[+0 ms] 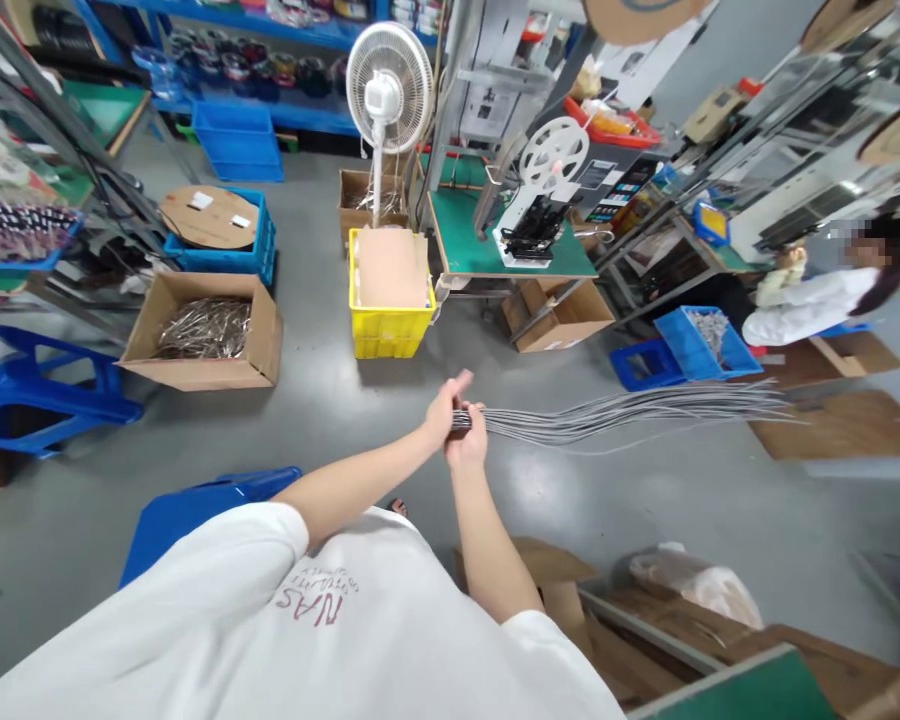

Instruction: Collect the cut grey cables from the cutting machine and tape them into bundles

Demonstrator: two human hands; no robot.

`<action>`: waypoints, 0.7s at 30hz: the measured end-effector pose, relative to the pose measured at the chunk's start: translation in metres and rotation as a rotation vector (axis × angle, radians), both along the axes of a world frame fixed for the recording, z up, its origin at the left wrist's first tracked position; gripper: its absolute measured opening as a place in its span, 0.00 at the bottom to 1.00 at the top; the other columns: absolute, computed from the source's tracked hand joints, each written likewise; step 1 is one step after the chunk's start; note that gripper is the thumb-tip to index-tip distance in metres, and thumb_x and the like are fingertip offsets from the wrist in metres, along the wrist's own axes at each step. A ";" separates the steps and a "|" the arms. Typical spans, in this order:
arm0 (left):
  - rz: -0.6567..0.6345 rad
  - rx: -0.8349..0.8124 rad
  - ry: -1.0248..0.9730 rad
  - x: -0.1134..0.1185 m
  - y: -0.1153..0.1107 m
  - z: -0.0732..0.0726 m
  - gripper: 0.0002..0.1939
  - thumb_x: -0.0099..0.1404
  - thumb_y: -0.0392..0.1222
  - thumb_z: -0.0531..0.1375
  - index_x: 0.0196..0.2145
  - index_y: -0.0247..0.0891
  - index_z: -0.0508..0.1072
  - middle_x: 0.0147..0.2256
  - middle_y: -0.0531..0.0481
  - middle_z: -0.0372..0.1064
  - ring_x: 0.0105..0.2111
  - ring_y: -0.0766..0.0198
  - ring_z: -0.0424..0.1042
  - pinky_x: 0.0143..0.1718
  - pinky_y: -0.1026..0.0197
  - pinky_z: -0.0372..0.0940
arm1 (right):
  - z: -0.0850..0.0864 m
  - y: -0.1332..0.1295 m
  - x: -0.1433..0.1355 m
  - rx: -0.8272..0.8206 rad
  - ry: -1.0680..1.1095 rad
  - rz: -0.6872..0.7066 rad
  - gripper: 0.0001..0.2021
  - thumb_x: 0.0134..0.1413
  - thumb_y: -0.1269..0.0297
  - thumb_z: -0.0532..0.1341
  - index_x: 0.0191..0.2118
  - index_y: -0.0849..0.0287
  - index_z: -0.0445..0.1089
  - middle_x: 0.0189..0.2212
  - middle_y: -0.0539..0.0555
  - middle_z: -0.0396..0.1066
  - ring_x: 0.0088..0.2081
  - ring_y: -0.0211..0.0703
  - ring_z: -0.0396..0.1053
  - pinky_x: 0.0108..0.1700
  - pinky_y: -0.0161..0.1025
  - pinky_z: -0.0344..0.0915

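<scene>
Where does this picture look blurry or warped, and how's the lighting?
Head view: wide-angle stretching toward the edges, with the left metal post slanting; head view: smearing at far right over the flattened cardboard, and the wire bundle softens toward its tips; head view: fairly even light, with soft shadow under the green-topped table.

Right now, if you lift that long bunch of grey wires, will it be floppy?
Probably bendy but springy: the grey wires reach far past the left hand and right hand in gentle waves. The far end would likely swish and spread, since no hand grips it there.
</scene>
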State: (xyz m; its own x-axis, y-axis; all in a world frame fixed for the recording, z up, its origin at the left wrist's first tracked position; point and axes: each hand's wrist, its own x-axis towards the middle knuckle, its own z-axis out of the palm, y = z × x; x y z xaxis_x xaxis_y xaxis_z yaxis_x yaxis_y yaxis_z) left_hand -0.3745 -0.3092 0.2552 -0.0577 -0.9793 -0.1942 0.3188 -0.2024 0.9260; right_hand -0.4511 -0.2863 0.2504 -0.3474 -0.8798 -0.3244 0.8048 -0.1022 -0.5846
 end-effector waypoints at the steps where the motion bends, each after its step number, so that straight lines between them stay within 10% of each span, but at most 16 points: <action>1: -0.029 -0.048 -0.004 -0.010 -0.001 0.007 0.26 0.69 0.56 0.43 0.57 0.47 0.68 0.58 0.50 0.67 0.59 0.60 0.63 0.64 0.53 0.52 | 0.002 -0.002 -0.001 -0.004 -0.037 -0.005 0.07 0.45 0.70 0.63 0.28 0.54 0.63 0.27 0.43 0.75 0.35 0.37 0.77 0.42 0.38 0.75; 7: -0.058 -0.218 -0.140 0.026 0.006 0.007 0.26 0.70 0.53 0.44 0.60 0.44 0.65 0.64 0.54 0.57 0.67 0.63 0.49 0.69 0.55 0.40 | 0.001 -0.010 -0.035 0.145 -0.332 -0.132 0.06 0.45 0.72 0.58 0.23 0.56 0.61 0.18 0.40 0.69 0.24 0.28 0.71 0.34 0.26 0.72; 16: 0.161 0.043 -0.431 0.194 0.108 -0.057 0.34 0.62 0.66 0.45 0.51 0.37 0.69 0.58 0.37 0.65 0.63 0.43 0.57 0.64 0.34 0.47 | -0.019 0.032 -0.027 0.393 -0.577 -0.076 0.11 0.48 0.76 0.55 0.20 0.57 0.60 0.14 0.42 0.66 0.17 0.31 0.67 0.24 0.27 0.70; 21: 0.322 0.258 -0.408 0.230 0.116 -0.101 0.32 0.60 0.69 0.46 0.46 0.42 0.69 0.55 0.41 0.69 0.62 0.48 0.59 0.63 0.37 0.51 | -0.033 0.055 -0.008 0.511 -0.770 0.082 0.06 0.49 0.74 0.60 0.24 0.60 0.65 0.18 0.48 0.71 0.23 0.37 0.74 0.30 0.33 0.74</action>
